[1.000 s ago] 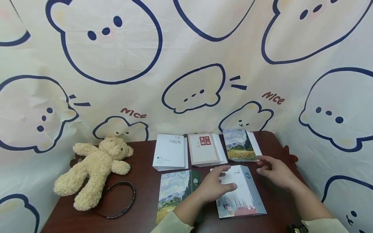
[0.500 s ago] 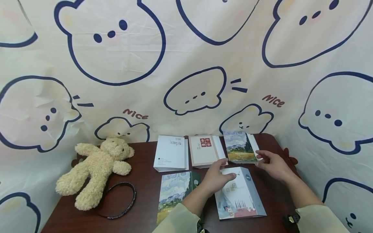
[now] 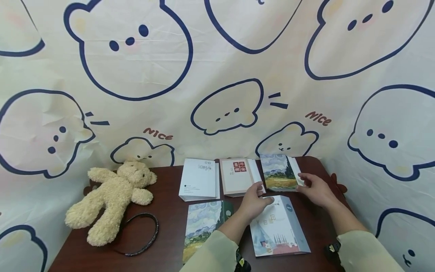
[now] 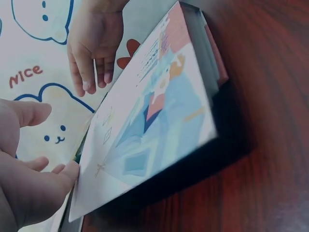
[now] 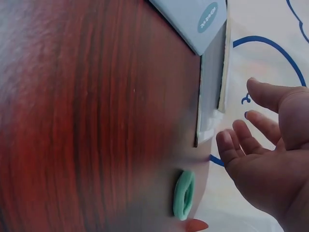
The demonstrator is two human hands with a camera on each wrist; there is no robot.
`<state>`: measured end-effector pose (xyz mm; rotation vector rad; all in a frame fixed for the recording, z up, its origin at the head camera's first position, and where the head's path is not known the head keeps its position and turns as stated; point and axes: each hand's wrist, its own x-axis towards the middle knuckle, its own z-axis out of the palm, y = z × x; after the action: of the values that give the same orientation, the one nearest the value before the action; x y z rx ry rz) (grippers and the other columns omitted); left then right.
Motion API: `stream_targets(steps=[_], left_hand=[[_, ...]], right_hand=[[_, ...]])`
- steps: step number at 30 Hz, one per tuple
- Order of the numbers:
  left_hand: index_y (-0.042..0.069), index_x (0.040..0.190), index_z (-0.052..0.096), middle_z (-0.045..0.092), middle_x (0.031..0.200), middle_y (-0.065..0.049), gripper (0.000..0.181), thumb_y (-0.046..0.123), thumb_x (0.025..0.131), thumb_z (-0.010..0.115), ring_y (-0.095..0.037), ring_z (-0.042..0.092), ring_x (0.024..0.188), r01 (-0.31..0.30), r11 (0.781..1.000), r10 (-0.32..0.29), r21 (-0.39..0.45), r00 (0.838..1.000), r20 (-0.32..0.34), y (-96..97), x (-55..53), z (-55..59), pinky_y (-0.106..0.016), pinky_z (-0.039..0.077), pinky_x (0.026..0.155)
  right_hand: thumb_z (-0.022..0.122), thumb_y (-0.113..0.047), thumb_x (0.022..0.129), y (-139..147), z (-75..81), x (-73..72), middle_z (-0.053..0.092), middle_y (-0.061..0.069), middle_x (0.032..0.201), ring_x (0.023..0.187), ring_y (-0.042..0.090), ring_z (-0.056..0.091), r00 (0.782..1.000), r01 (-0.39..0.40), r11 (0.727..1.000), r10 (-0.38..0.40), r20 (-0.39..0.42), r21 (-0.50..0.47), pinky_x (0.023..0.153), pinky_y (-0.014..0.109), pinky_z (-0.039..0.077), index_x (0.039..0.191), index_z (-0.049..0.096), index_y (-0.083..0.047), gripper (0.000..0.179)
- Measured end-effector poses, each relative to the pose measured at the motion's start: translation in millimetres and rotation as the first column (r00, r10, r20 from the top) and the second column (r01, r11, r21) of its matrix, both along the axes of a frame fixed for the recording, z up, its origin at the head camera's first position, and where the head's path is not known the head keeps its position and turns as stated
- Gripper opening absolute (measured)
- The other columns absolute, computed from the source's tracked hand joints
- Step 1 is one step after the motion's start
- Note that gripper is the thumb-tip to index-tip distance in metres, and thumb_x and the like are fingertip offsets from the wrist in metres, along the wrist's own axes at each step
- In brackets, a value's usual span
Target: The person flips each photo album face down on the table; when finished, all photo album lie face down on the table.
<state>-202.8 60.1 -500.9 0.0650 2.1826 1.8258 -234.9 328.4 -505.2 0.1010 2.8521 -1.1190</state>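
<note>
My left hand (image 3: 253,202) hovers with loosely bent fingers over the top of a blue-and-white illustrated thick book (image 3: 278,226), near the lower corner of a cream book with red characters (image 3: 238,175). In the left wrist view the thumb and fingers of that hand stand apart beside the illustrated book (image 4: 154,106). At the right side of a landscape-painting book (image 3: 278,172), my right hand (image 3: 316,189) has its thumb and fingers spread near the white page edge. The right wrist view shows this hand (image 5: 270,154) with relaxed fingers and nothing held.
Left of these lie a white book (image 3: 198,177) and a second landscape-painting book (image 3: 203,223) with a green spine, partly behind the left forearm. A teddy bear (image 3: 119,192) and a dark cord loop (image 3: 154,232) occupy the table's left. A green ring (image 5: 182,195) lies at the right.
Both hands have shifted slightly; the left moved up toward the cream book, the right came closer to the landscape book's right edge. The books stay about where they were.
</note>
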Motion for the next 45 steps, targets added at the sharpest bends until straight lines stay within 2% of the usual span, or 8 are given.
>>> stream_targets(steps=[12, 20, 27, 38, 45], left_hand=[[0.008, 0.154, 0.045, 0.053, 0.15, -0.017, 0.07, 0.02, 0.093, 0.077, -0.034, 0.051, 0.139, -0.023, 0.999, 0.02, 0.038, 0.997, 0.074, 10.8, -20.7, -4.0, -0.048, 0.045, 0.111], [0.007, 0.156, 0.042, 0.057, 0.146, -0.017, 0.073, 0.017, 0.092, 0.076, -0.032, 0.059, 0.131, -0.029, 1.0, 0.028, 0.011, 0.996, 0.084, 12.9, -32.3, -5.4, -0.046, 0.05, 0.106], [0.007, 0.155, 0.043, 0.065, 0.135, -0.015, 0.073, 0.016, 0.092, 0.077, -0.029, 0.065, 0.119, -0.019, 1.0, 0.017, 0.015, 0.993, 0.113, 16.3, -40.1, -7.8, -0.046, 0.052, 0.103], [0.007, 0.152, 0.048, 0.07, 0.125, -0.008, 0.07, 0.015, 0.09, 0.078, -0.023, 0.069, 0.109, -0.032, 0.999, 0.028, 0.042, 0.995, 0.093, 14.4, -43.4, -13.3, -0.042, 0.055, 0.097], [0.008, 0.15, 0.052, 0.07, 0.122, -0.007, 0.067, 0.013, 0.088, 0.079, -0.021, 0.069, 0.106, -0.061, 0.994, 0.053, 0.09, 0.994, 0.094, 12.9, -41.9, -10.3, -0.041, 0.056, 0.095]], right_hand=[[0.069, -0.045, 0.099, -8, -10.5, -14.3, 0.037, 0.035, 0.155, 0.133, 0.053, 0.046, 0.996, 0.043, 0.998, -0.045, 0.073, 0.037, 0.106, 0.068, 0.042, 0.158, 0.035, 0.004, 0.084], [0.071, -0.045, 0.097, -14, -12.9, -22.4, 0.034, 0.036, 0.156, 0.138, 0.055, 0.04, 0.993, 0.034, 0.997, -0.042, 0.112, 0.072, 0.109, 0.068, 0.038, 0.159, 0.03, 0.005, 0.089], [0.07, -0.043, 0.098, -13, -13.1, -24.8, 0.037, 0.037, 0.154, 0.136, 0.054, 0.042, 0.988, 0.037, 0.994, -0.052, 0.142, 0.103, 0.109, 0.069, 0.038, 0.157, 0.032, 0.007, 0.086], [0.07, -0.042, 0.098, -11, -13.8, -25.3, 0.041, 0.036, 0.151, 0.128, 0.051, 0.048, 0.983, 0.022, 0.997, -0.033, 0.179, 0.068, 0.107, 0.069, 0.039, 0.155, 0.038, 0.006, 0.081], [0.07, -0.041, 0.099, -13, -11.4, -24.2, 0.04, 0.035, 0.153, 0.128, 0.049, 0.048, 0.981, 0.025, 0.999, -0.033, 0.189, 0.043, 0.108, 0.068, 0.039, 0.156, 0.038, 0.004, 0.08]])
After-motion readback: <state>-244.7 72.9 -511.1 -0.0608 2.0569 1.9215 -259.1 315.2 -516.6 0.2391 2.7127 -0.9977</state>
